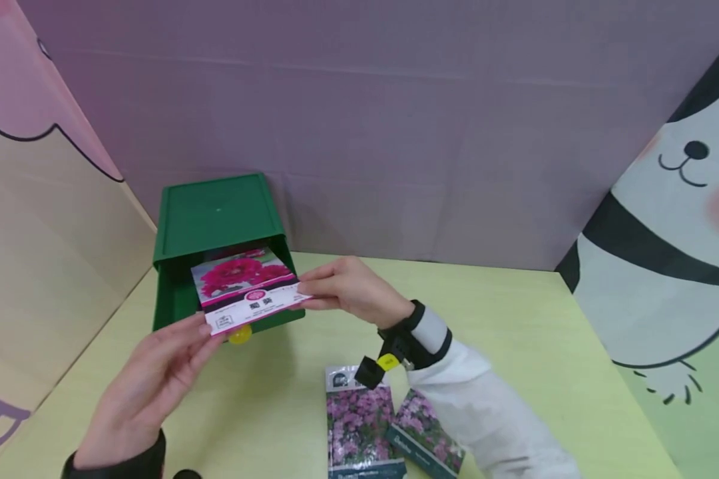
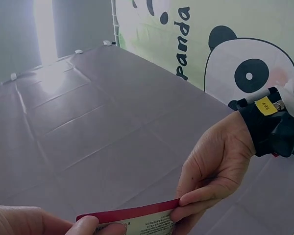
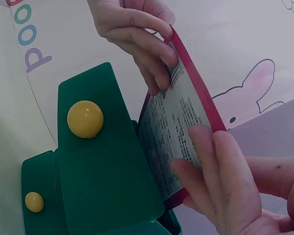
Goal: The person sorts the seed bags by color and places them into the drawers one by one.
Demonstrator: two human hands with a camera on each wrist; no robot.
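Both hands hold one seed packet printed with pink flowers, over the pulled-out drawer of a green box. My left hand pinches its near left corner; my right hand pinches its right edge. The right wrist view shows the packet's printed back above the drawer front with its yellow knob. In the left wrist view only the packet's red top edge shows between the fingers of the two hands.
Two more flower packets lie on the yellow-green table under my right forearm. A second, lower drawer with a small yellow knob shows in the right wrist view. Purple and cartoon-printed walls enclose the table.
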